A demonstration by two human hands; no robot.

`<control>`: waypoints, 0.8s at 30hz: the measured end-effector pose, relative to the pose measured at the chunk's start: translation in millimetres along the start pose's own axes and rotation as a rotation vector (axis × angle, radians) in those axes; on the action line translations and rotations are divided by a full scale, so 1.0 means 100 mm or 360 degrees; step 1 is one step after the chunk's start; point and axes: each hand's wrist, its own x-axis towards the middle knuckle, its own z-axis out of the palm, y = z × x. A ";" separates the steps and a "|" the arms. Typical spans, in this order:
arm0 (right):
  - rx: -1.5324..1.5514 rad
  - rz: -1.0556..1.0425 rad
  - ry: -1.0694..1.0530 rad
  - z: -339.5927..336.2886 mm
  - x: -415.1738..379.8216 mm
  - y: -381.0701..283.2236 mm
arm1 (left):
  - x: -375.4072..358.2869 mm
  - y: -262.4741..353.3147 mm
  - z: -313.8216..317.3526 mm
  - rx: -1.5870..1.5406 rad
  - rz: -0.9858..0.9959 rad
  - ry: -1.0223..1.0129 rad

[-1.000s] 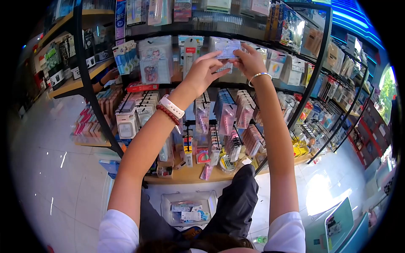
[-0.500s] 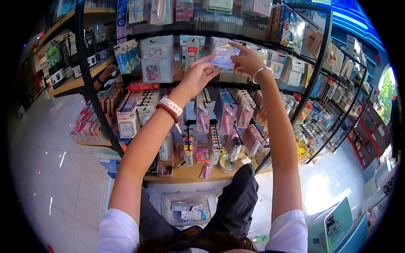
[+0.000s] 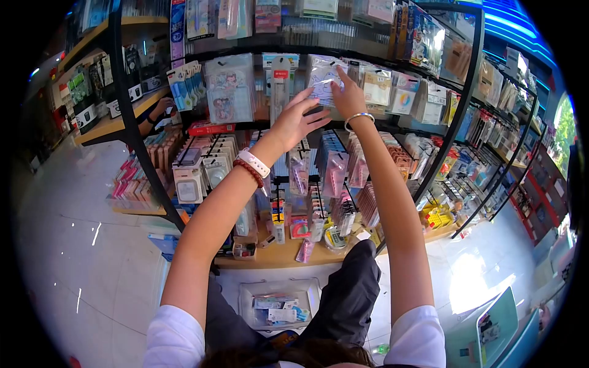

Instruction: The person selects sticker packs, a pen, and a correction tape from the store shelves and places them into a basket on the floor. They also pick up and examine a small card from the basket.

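In the head view, a clear-wrapped packet with line drawings [image 3: 321, 75] hangs at the middle of the rack, its face toward me. My right hand [image 3: 348, 97] is at its right side, index finger stretched up over its front and thumb near its lower part. My left hand [image 3: 297, 126] is just below and left of it, fingers spread and holding nothing, with a fingertip near the packet's lower edge. Left of the packet hangs a narrow pack with a red label [image 3: 280, 83]. A tan-and-white pack [image 3: 376, 87] hangs on the right.
Pegs below carry rows of small pink packs [image 3: 334, 175] and boxed items. A wooden bottom shelf [image 3: 288, 253] holds loose goods. A clear basket [image 3: 247, 306] with several packs stands on the floor by my legs. Another person's hand [image 3: 161, 107] shows at left, behind the rack post [image 3: 126, 92].
The packet's front was tilted and glaring; now it hangs flatter with its drawings visible. My left hand has dropped slightly and spread its fingers. My right hand has shifted slightly lower.
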 end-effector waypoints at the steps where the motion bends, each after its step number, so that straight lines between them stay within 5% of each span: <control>1: 0.0003 0.0005 0.0003 0.01 0.02 -0.02 | -0.01 0.01 0.00 -0.0009 -0.0040 0.0032; 8: -0.0573 0.0097 -0.0188 0.10 -0.01 -0.04 | -0.31 -0.10 0.04 0.0453 -0.0167 0.0108; 12: -0.0697 -0.0021 0.0101 0.07 -0.38 -0.19 | -0.97 -0.43 0.00 0.1363 0.0493 0.0037; 15: -0.0089 -0.0374 0.0570 -0.07 -1.03 -0.39 | -1.89 -0.90 -0.10 0.1445 0.0276 0.0322; 17: 0.0505 -0.0031 0.0364 -0.13 -1.68 -0.55 | -2.51 -1.64 -0.49 0.1382 0.0477 0.0660; 18: 0.0807 0.0119 0.0239 -0.09 -2.04 -0.52 | -2.86 -1.94 -0.64 0.1288 0.0245 0.0832; 21: 0.0774 -0.0164 0.0532 0.42 -2.87 -0.28 | -3.88 -2.86 -1.14 0.1454 -0.0419 0.1196; 23: 0.0780 -0.0370 0.0752 0.62 -3.42 0.00 | -4.42 -3.22 -1.31 0.2203 -0.1128 0.0809; 24: 0.0316 -0.0323 0.0127 0.72 -3.77 0.16 | -4.66 -3.38 -1.39 0.2360 -0.1388 0.0626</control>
